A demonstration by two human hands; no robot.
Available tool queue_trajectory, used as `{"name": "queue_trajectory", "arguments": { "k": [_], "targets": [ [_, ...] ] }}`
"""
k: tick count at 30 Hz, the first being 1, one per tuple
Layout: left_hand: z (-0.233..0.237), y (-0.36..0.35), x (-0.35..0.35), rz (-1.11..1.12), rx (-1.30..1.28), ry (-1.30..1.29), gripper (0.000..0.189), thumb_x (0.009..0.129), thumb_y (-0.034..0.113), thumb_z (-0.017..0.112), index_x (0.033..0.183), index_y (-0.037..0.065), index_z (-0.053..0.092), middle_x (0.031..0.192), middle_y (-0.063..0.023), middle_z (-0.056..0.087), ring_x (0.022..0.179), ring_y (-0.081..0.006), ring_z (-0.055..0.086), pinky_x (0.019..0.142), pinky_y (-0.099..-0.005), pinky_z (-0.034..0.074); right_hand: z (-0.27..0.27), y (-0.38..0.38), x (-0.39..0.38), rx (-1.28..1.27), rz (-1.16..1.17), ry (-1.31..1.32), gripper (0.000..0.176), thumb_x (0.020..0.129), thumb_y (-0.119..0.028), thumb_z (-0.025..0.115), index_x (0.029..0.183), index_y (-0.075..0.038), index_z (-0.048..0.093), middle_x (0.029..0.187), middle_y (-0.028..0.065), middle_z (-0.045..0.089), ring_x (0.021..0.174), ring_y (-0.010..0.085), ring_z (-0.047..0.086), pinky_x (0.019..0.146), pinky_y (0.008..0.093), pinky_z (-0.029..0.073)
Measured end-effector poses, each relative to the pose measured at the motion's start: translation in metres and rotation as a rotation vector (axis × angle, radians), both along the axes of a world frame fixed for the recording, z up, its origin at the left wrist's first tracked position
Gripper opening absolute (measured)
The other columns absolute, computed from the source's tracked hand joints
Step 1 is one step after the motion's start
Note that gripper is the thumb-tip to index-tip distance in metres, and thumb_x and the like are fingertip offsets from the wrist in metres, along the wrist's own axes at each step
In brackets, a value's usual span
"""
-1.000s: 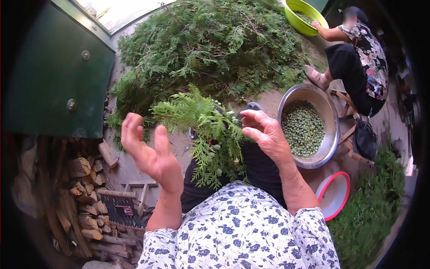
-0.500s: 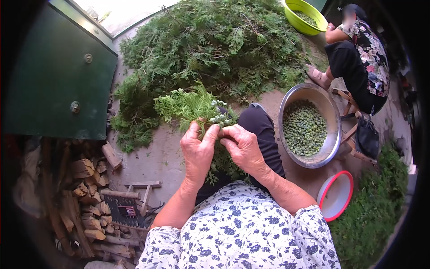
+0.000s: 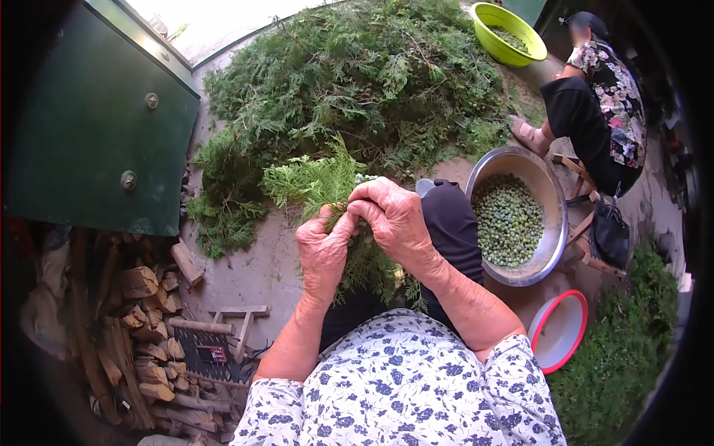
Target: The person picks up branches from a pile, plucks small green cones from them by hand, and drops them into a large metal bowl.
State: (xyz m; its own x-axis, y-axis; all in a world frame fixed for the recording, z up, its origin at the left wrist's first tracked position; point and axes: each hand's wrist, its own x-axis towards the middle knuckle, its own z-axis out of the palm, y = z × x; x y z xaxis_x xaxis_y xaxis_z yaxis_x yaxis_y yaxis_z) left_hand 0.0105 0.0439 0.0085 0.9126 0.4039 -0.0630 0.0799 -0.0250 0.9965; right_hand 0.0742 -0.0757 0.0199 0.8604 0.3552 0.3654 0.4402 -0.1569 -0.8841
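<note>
My left hand [image 3: 323, 249] is closed round the stem of a leafy evergreen sprig [image 3: 316, 178], which looks like cypress or arborvitae. Small pale green cones [image 3: 362, 178] show on it, partly covered by my right hand [image 3: 394, 219]. The right thumb and forefinger are pinched together beside my left thumb, against the sprig; what lies between them is hidden. More foliage hangs below my hands over my lap. At my right knee stands a metal basin [image 3: 559, 249] with many round green cones [image 3: 509, 227] inside.
A large heap of evergreen branches [image 3: 349, 82] lies ahead. To the right are a red-rimmed white basin [image 3: 558, 331], more greenery [image 3: 617, 349] and a seated person [image 3: 606, 111] near a lime-green basin [image 3: 483, 37]. Firewood [image 3: 152, 349], a small stool [image 3: 242, 327] and a green door [image 3: 97, 134] are left.
My right hand has shifted left and up, over the cones and against my left thumb. The sprig stays in my left hand. The other person's arm has drawn back from the lime-green basin.
</note>
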Motion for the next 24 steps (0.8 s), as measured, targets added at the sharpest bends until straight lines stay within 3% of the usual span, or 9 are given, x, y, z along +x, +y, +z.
{"name": "queue_trajectory", "arguments": {
  "k": [1, 4, 7, 10, 11, 13, 14, 17, 24],
  "targets": [
    [-0.001, 0.001, 0.001, -0.014, -0.002, -0.034, 0.008, 0.083, 0.007, 0.063, 0.089, 0.001, 0.064, 0.076, 0.0003, 0.063, 0.061, -0.0064, 0.056, 0.055, -0.0184, 0.043, 0.001, -0.001, 0.001, -0.001, 0.0, 0.002, 0.008, 0.077, -0.007, 0.064, 0.082, 0.0, 0.061, 0.071, 0.0066, 0.057, 0.064, 0.0189, 0.057, 0.059, 0.0313, 0.046],
    [0.006, 0.003, 0.003, 0.0, -0.134, -0.062, 0.009, 0.083, 0.01, 0.063, 0.086, 0.002, 0.064, 0.075, -0.0001, 0.063, 0.058, -0.0067, 0.056, 0.052, -0.0172, 0.039, -0.002, -0.009, 0.007, 0.574, 0.144, 0.824, 0.015, 0.087, -0.016, 0.06, 0.083, -0.002, 0.06, 0.067, -0.002, 0.055, 0.058, 0.0046, 0.051, 0.05, 0.0189, 0.041],
    [0.009, 0.002, 0.003, 0.032, -0.179, -0.033, 0.011, 0.084, 0.014, 0.061, 0.087, 0.003, 0.063, 0.075, -0.0003, 0.063, 0.056, -0.0075, 0.057, 0.049, -0.0167, 0.036, -0.006, -0.019, 0.016, 0.794, 0.154, 0.863, 0.013, 0.09, -0.013, 0.056, 0.095, -0.001, 0.057, 0.079, 0.0016, 0.057, 0.064, 0.0051, 0.053, 0.054, 0.0169, 0.043],
    [0.013, 0.003, 0.001, 0.04, -0.183, 0.075, 0.012, 0.085, 0.015, 0.06, 0.09, 0.004, 0.062, 0.076, -0.0004, 0.064, 0.053, -0.0084, 0.058, 0.047, -0.0173, 0.035, -0.005, -0.024, 0.014, 0.682, 0.189, 0.871, 0.015, 0.088, -0.01, 0.055, 0.1, 0.0, 0.055, 0.088, 0.0047, 0.056, 0.07, 0.0066, 0.055, 0.056, 0.0184, 0.045],
    [0.015, 0.003, 0.001, 0.042, -0.183, 0.076, 0.012, 0.085, 0.015, 0.06, 0.09, 0.004, 0.062, 0.076, -0.0004, 0.064, 0.053, -0.0084, 0.058, 0.047, -0.0173, 0.035, -0.013, -0.029, 0.014, 0.515, 0.261, 0.807, 0.017, 0.084, -0.008, 0.058, 0.1, 0.0, 0.057, 0.094, 0.0051, 0.055, 0.076, 0.0096, 0.056, 0.063, 0.022, 0.047],
    [0.017, 0.002, 0.001, 0.014, -0.197, 0.055, 0.013, 0.088, 0.017, 0.056, 0.093, 0.005, 0.058, 0.077, 0.0006, 0.062, 0.054, -0.0066, 0.058, 0.046, -0.016, 0.035, -0.008, -0.023, 0.007, 0.197, 0.185, 0.579, 0.02, 0.08, -0.007, 0.063, 0.1, -0.002, 0.06, 0.091, 0.0032, 0.055, 0.081, 0.0109, 0.055, 0.069, 0.0246, 0.046],
    [0.017, 0.003, 0.0, 0.015, -0.195, 0.057, 0.013, 0.088, 0.017, 0.056, 0.093, 0.005, 0.058, 0.077, 0.0006, 0.062, 0.054, -0.0066, 0.058, 0.046, -0.016, 0.035, -0.022, -0.017, 0.007, 0.193, 0.186, 0.411, 0.021, 0.077, -0.007, 0.065, 0.098, -0.003, 0.063, 0.086, 0.0031, 0.055, 0.081, 0.0131, 0.055, 0.073, 0.0269, 0.045],
    [0.015, 0.005, -0.001, -0.014, -0.211, 0.058, 0.013, 0.088, 0.016, 0.057, 0.096, 0.006, 0.057, 0.078, 0.0007, 0.062, 0.055, -0.0065, 0.059, 0.046, -0.0158, 0.035, -0.024, -0.014, 0.007, 0.037, 0.156, 0.248, 0.023, 0.075, -0.006, 0.067, 0.097, -0.003, 0.064, 0.084, 0.0054, 0.054, 0.079, 0.0147, 0.055, 0.071, 0.0274, 0.045],
    [0.012, 0.012, 0.002, -0.043, -0.271, 0.097, 0.015, 0.085, 0.012, 0.06, 0.098, 0.005, 0.057, 0.077, 0.0007, 0.062, 0.053, -0.0053, 0.054, 0.046, -0.016, 0.037, -0.018, -0.009, 0.0, 0.034, 0.128, 0.157, 0.024, 0.072, -0.01, 0.072, 0.092, -0.001, 0.062, 0.083, 0.004, 0.051, 0.079, 0.0141, 0.053, 0.07, 0.0261, 0.044]
  ]
}}
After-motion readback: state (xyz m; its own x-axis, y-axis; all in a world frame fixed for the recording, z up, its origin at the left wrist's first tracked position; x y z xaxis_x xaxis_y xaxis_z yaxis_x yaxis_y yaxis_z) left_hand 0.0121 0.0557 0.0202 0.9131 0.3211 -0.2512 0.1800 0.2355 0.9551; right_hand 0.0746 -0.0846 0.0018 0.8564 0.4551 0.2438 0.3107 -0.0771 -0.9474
